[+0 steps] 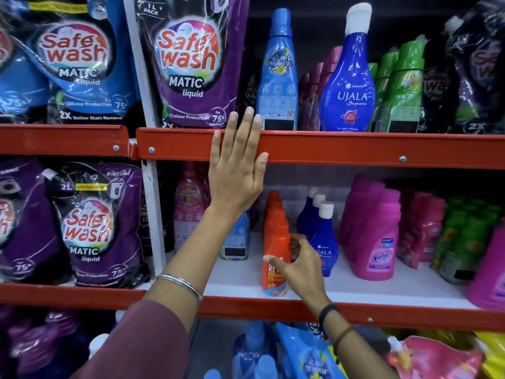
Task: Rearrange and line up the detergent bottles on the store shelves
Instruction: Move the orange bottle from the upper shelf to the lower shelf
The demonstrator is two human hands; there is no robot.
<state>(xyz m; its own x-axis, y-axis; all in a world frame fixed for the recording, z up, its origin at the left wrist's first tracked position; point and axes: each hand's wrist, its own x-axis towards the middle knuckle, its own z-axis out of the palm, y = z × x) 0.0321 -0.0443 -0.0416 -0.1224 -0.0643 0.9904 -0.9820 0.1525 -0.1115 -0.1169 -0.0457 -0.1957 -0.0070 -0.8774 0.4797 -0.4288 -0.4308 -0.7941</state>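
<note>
A row of orange bottles [274,236] runs front to back on the white middle shelf [240,280]. My right hand [297,266] curls around the front orange bottle, thumb on its label and fingers behind it. My left hand [236,165] is raised flat with fingers apart, lying against the red front edge of the upper shelf [355,149], holding nothing. Right of the orange row stand blue Ujala bottles [319,231] with white caps, then pink Vanish bottles [374,236]. Above are a light blue bottle [278,75] and a large Ujala bottle [349,83].
Purple and blue Safewash pouches [191,61] fill the left side of both shelves. Green bottles [404,86] stand at the upper right and lower right. A pink bottle [188,209] and a small blue bottle [235,242] sit left of the orange row. More blue packs lie below.
</note>
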